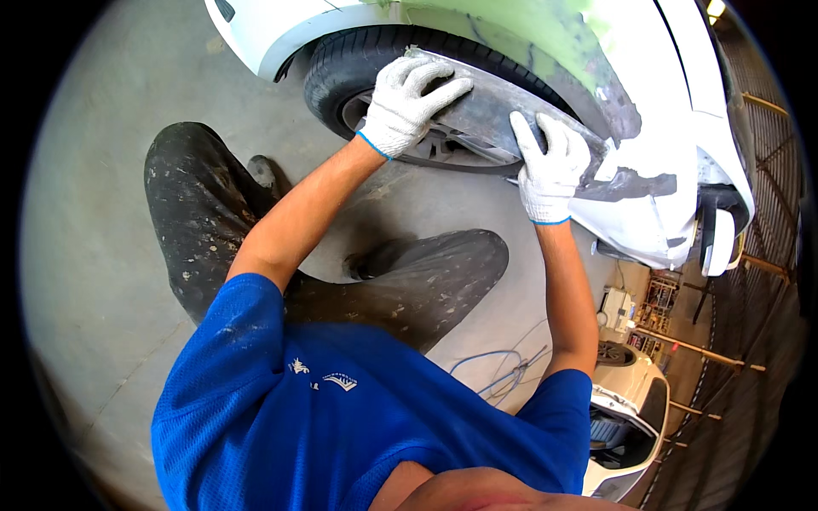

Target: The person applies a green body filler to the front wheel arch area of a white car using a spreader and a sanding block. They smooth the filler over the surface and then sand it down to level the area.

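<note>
A long, flat grey strip [494, 100] slants across the upper part of the wheel, alongside the wheel arch of a white car [665, 77]. Near its left end is my left hand [405, 106], in a white knitted glove with a blue cuff, its fingers laid over the strip. My right hand [554, 162], gloved the same way, holds the strip toward its right end, thumb and fingers pointing up along its face. What lies under the fingertips is hidden. Patches of pale green and grey cover the fender [545, 38] above the strip.
Behind the strip sits the car's wheel [328, 81] with its black tyre. My bent knees [192, 187] are close to the car. A blue hose [503, 366] lies coiled on the grey floor [94, 255]. A beige car [635, 383] and a shelf rack [660, 298] stand at the right.
</note>
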A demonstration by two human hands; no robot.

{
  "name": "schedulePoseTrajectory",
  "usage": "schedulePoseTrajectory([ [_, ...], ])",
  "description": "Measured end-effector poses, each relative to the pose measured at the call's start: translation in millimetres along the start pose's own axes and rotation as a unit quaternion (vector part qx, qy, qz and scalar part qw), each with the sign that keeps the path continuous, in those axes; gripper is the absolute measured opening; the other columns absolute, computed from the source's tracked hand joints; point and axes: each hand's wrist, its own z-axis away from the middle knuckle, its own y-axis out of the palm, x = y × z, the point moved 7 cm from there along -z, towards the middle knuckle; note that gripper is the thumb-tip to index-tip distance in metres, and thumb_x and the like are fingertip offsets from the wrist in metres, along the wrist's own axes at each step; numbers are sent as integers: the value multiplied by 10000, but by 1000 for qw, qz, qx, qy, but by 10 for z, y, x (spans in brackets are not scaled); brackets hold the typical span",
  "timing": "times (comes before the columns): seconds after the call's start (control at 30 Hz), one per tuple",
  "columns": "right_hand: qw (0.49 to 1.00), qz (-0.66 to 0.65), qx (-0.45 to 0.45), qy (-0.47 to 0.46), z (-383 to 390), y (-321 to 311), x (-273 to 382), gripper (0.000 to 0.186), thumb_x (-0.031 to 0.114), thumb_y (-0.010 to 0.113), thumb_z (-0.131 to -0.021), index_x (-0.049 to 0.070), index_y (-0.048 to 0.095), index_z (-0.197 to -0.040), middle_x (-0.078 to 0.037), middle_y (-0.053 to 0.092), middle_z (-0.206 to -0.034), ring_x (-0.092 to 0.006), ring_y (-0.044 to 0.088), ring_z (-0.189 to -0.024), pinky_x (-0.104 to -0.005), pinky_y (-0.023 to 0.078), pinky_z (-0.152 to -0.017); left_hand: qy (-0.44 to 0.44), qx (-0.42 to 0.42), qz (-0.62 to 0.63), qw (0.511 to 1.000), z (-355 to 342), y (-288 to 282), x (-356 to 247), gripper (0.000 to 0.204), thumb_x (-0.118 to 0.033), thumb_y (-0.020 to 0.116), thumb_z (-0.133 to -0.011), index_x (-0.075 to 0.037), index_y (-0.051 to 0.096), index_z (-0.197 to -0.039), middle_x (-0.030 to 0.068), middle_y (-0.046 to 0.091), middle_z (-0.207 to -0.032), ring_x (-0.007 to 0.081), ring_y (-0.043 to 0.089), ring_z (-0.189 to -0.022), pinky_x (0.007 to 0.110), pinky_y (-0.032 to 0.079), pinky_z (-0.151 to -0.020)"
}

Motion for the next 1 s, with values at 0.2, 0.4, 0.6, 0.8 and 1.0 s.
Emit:
schedulePoseTrajectory([
  [0.2,999,-2,-52,2,-333,-519,39,706,-9,617,-631,317,689,-1253,-17,599,-1210,-250,521,-1117,-443,370,-1021,27,-29,-14,999,-476,-528,-34,571,46,662,-635,-191,717,-1151,45,624,-1123,283,594,-1029,402,502,-886],
  [0.4,998,-44,-21,-31,-385,-719,270,540,53,605,-740,280,690,-1222,-21,624,-1163,-240,570,-1050,-412,427,-951,15,14,43,999,-423,-927,-162,569,76,656,-642,-154,711,-1160,80,653,-1091,315,613,-1032,430,504,-895],
  [0.6,968,-143,200,-52,13,-433,489,403,-12,574,-748,108,673,-1120,-72,632,-1014,-274,614,-907,-402,491,-794,-207,342,101,911,509,-462,-221,296,-119,657,-844,-164,670,-1137,126,652,-1062,363,613,-999,453,493,-895],
  [0.8,946,-140,258,-140,258,-306,1029,48,172,568,-835,146,605,-848,-59,568,-828,-229,598,-810,-372,468,-684,-121,658,112,735,928,-339,-783,378,-288,589,-880,-122,606,-1218,193,695,-993,407,661,-920,517,524,-819],
  [1.0,948,-282,65,-129,-146,-968,1450,176,179,584,-809,122,640,-966,-36,578,-908,-225,584,-896,-361,474,-831,-113,623,56,772,1118,-463,-479,326,-334,585,-910,-59,661,-1068,209,708,-947,390,674,-916,484,534,-803],
])
